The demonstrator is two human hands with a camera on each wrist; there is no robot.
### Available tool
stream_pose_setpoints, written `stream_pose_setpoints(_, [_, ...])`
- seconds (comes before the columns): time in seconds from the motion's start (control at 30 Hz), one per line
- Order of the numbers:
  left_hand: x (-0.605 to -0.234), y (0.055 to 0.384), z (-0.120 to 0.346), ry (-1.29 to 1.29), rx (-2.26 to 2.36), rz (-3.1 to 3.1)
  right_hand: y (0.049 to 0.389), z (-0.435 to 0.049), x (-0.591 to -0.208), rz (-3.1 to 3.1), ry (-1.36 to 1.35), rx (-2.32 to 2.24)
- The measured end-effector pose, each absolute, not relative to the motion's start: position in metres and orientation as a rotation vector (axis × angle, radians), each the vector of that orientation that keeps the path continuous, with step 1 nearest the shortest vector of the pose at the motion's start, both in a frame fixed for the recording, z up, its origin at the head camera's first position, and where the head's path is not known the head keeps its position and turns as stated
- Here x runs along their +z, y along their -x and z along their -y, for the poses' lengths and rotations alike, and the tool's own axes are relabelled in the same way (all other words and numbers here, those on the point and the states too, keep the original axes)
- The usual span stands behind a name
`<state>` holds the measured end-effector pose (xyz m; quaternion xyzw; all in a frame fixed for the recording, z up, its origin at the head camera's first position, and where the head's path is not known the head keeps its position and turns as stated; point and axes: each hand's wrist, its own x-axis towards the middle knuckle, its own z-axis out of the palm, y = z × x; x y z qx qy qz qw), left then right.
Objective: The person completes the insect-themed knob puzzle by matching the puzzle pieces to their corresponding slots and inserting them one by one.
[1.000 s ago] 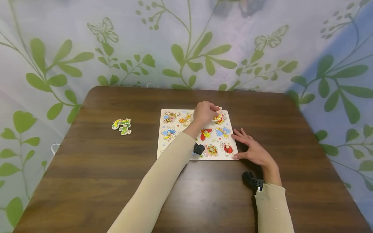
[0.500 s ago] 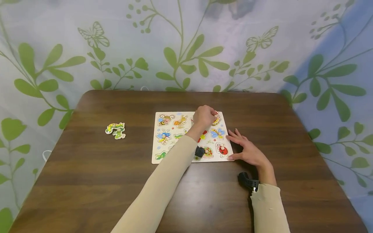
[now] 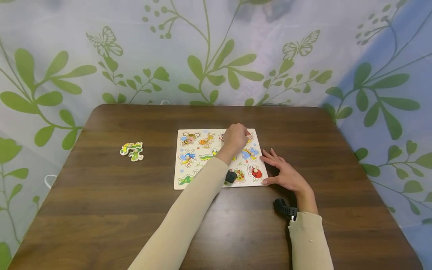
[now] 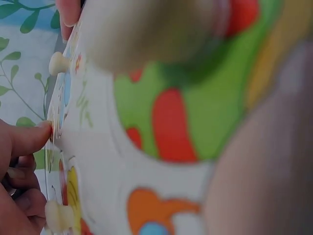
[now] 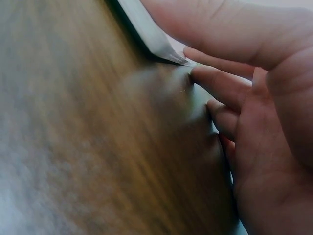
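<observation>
A white wooden peg puzzle board (image 3: 216,165) with knobbed insect pieces lies on the table. My left hand (image 3: 235,138) reaches across it and pinches a red-and-yellow puzzle piece (image 3: 250,139) at the far right corner; most of that piece is hidden under the fingers. In the left wrist view, fingertips (image 4: 44,128) press at the board's surface with the other fingers curled. My right hand (image 3: 285,174) rests at the right edge of the board, fingers spread, thumb at the near corner. A ladybug piece (image 3: 255,172) sits in its slot near that thumb.
Left of the board, a yellow-green caterpillar piece (image 3: 131,147) and a green insect piece (image 3: 136,155) lie on the brown table (image 3: 111,210). A leaf-patterned curtain (image 3: 135,56) hangs behind the table. Black wrist cameras (image 3: 285,209) are strapped to both wrists.
My left hand has lowered the red-and-yellow piece from above the board into its far right corner. The right hand stays at the edge. The head view has shifted slightly.
</observation>
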<state>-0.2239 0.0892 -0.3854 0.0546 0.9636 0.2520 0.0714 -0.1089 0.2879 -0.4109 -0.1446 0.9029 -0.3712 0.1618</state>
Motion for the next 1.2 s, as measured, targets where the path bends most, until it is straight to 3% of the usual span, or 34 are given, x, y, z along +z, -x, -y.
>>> stream_pose_setpoints(0.27, [-0.378,0.222,-0.089,-0.195,0.821,-2.859,0.111,-0.292,-0.408,-2.558,0.423,-1.069])
stream_pose_setpoints(0.47, [-0.363,0.207,-0.086,-0.469,1.304,-2.699,0.101,-0.317,-0.406,-2.589,0.337,-1.061])
stream_pose_setpoints(0.63, [-0.353,0.189,-0.038,-0.621,1.614,-2.588,0.097,-0.329,-0.407,-2.593,0.320,-1.059])
stream_pose_setpoints(0.77, [-0.350,0.188,0.017,-0.626,1.565,-2.659,0.095,-0.337,-0.406,-2.607,0.329,-1.041])
stream_pose_setpoints(0.9, [-0.344,0.198,0.070,-0.433,1.371,-2.859,0.094,-0.345,-0.403,-2.604,0.339,-1.048])
stream_pose_setpoints(1.0, [-0.344,0.202,0.103,-0.113,1.272,-2.969,0.092,-0.349,-0.403,-2.599,0.330,-1.049])
stream_pose_setpoints(1.2, [-0.358,0.206,0.140,0.318,1.120,-2.977,0.091,-0.354,-0.403,-2.595,0.324,-1.056])
